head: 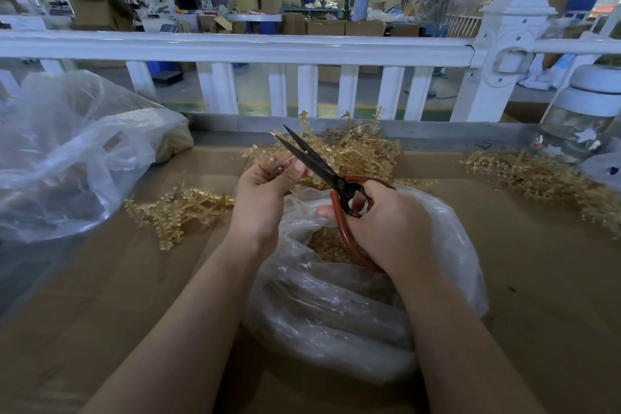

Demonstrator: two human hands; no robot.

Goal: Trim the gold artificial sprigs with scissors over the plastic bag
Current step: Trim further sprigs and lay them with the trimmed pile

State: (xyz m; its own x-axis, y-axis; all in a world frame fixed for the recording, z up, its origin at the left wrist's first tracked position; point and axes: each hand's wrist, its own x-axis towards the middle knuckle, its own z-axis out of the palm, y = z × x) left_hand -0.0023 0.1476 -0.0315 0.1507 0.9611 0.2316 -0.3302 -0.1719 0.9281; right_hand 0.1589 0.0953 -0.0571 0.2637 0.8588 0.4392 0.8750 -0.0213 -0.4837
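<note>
The left hand (265, 185) pinched a sprig (280, 158) just left of the parted blades; the right hand (379, 222) gripped the scissors (322, 168), blades pointing up-left, above the bag (336, 312).

gold sprigs (356, 148) heaped behind red-handled scissors (322, 168) — blades parted.

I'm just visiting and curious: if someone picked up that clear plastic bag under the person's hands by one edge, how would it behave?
The clear crumpled plastic bag would probably sag and fold, since its film is thin and wrinkled. It looks light, with only small gold trimmings visible inside. Its mouth gapes open below the red-handled scissors, so the bits might spill if tipped.
</note>
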